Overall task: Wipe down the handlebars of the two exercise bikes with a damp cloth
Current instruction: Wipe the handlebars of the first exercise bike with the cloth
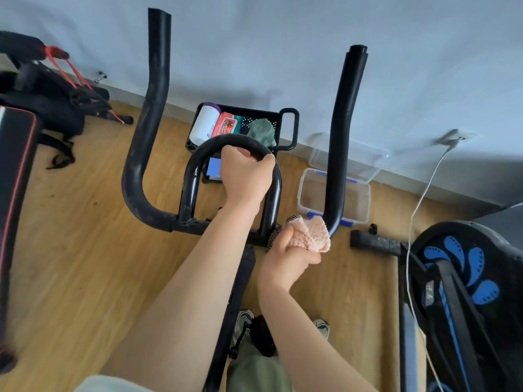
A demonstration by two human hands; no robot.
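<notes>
The handlebars (147, 114) are black, the cloth (312, 234) pale pink with what looks like a black-and-white dotted edge, and the other bike's black wheel cover (464, 278) carries blue dotted petals.

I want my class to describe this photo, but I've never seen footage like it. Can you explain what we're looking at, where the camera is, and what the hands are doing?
It is one picture from a wide-angle camera worn on a person's head, looking down, so the two bare arms are the wearer's own. The black tubes are the handlebars of an exercise bike. The left hand has its grip closed round the centre loop. The right hand holds a pink cloth bunched up at the bottom bend of the right bar. On the wooden floor beyond stand a black basket of cleaning supplies and a clear plastic box. At the right edge is a second bike, with a blue pattern on its wheel cover.
</notes>
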